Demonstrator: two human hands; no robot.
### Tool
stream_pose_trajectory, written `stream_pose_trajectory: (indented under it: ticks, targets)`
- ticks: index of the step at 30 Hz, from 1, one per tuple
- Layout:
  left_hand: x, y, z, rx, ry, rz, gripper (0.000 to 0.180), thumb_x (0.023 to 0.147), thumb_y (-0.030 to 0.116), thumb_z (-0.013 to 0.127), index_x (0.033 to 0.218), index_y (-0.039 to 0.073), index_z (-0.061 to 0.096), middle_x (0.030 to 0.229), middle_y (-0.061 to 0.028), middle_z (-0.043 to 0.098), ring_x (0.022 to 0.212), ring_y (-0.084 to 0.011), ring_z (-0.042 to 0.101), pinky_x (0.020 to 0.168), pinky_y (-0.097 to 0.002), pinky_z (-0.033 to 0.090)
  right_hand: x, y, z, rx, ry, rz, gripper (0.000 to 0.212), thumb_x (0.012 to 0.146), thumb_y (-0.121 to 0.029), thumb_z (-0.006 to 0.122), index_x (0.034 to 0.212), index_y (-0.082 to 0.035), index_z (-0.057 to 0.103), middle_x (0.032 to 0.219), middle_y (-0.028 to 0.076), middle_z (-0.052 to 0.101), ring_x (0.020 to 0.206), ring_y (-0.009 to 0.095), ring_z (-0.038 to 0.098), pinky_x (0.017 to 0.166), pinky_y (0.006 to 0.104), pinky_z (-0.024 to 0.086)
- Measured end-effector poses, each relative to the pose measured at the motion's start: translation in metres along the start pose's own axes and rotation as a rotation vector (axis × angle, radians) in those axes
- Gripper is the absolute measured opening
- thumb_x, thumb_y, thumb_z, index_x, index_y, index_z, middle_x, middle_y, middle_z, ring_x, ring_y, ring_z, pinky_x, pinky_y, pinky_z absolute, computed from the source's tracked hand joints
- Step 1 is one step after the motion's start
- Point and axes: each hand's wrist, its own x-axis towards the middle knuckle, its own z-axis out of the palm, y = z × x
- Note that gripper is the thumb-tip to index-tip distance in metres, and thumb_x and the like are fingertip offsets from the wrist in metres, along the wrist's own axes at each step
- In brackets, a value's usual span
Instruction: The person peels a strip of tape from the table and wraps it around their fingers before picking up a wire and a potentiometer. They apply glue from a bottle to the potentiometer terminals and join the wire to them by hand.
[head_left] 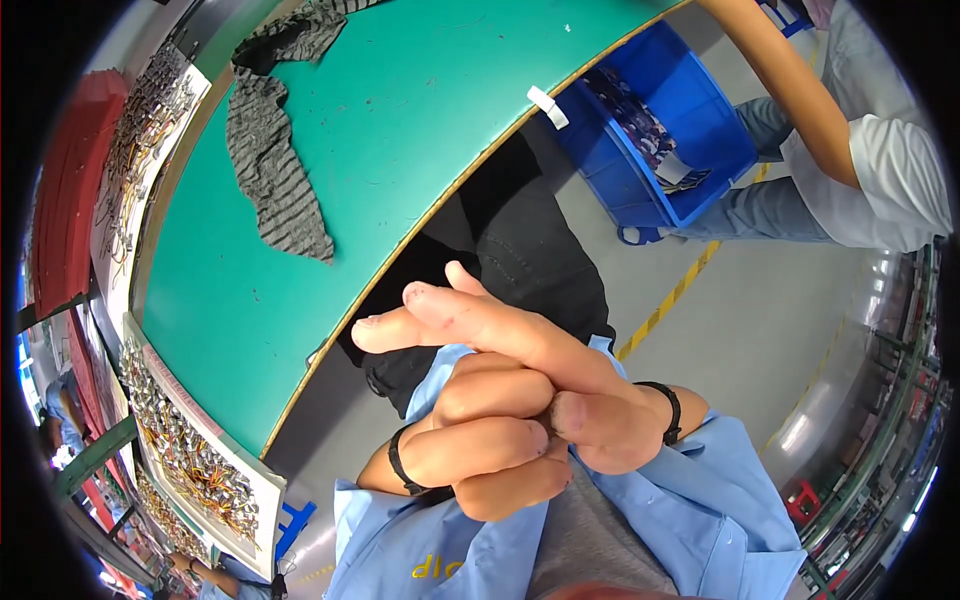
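Note:
My two hands are pressed together in front of my body, away from the table's edge. My left hand (490, 450) has its fingers curled, their tips against my right hand; whatever lies inside the curl is hidden. My right hand (530, 345) reaches across the top, with long fingers stretched toward the left and its thumb bent close to the left fingertips. No object shows between them. A dark band circles each wrist. On the green tabletop (370, 130) beyond lies a crumpled grey and black striped cloth strip (275, 165), apart from both hands.
A white clip (547, 107) sits on the table's edge. Right of it stands a blue crate (700, 100) holding patterned fabric, near a co-worker's arm (800, 90). Boards with many wired small parts (190, 450) line the left. A yellow-black floor stripe (680, 295) crosses the floor.

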Motion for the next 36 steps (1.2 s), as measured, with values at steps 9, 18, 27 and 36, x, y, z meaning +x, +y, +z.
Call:
stream_pose_trajectory:
  ticks: [9, 18, 27, 36]
  targets:
    - [0.010, 0.006, -0.015, 0.041, -0.187, -0.050, 0.034, 0.056, -0.005, 0.070, 0.084, 0.004, 0.053, 0.093, -0.0102, 0.042, 0.075, -0.0255, 0.052, 0.060, -0.0352, 0.045, -0.006, -0.004, 0.006, -0.112, 0.099, 0.066, 0.078, 0.106, -0.026, 0.042, 0.155, 0.009, -0.008, 0.163, 0.031, 0.011, 0.087, 0.006, 0.047, 0.077, 0.0144, 0.043]
    - [0.016, 0.007, -0.026, 0.032, -0.346, -0.112, 0.035, 0.055, -0.005, 0.071, 0.084, 0.004, 0.052, 0.095, -0.0106, 0.042, 0.073, -0.0253, 0.052, 0.060, -0.0362, 0.045, -0.002, -0.007, 0.000, -0.193, 0.037, 0.045, 0.078, 0.106, -0.029, 0.040, 0.155, 0.011, -0.005, 0.161, 0.033, 0.015, 0.104, 0.011, 0.050, 0.092, 0.0192, 0.036]
    - [0.007, 0.006, 0.002, 0.084, 0.111, -0.075, 0.030, 0.057, -0.003, 0.073, 0.081, 0.005, 0.055, 0.084, -0.0088, 0.044, 0.070, -0.0251, 0.054, 0.060, -0.0356, 0.045, 0.003, -0.012, 0.000, -0.424, -0.017, 0.041, 0.077, 0.105, -0.034, 0.036, 0.154, 0.013, 0.000, 0.158, 0.035, 0.022, 0.127, 0.020, 0.050, 0.115, 0.0276, 0.023]
    - [0.043, 0.015, -0.040, 0.329, -0.352, -0.214, 0.018, 0.075, 0.003, 0.072, 0.079, 0.009, 0.056, 0.086, -0.0092, 0.052, 0.073, -0.0236, 0.055, 0.066, -0.0356, 0.043, 0.002, -0.018, -0.005, -0.842, 0.005, -0.008, 0.074, 0.096, -0.026, 0.036, 0.157, 0.009, 0.013, 0.148, 0.018, 0.043, 0.138, 0.027, 0.039, 0.120, 0.0415, 0.013]
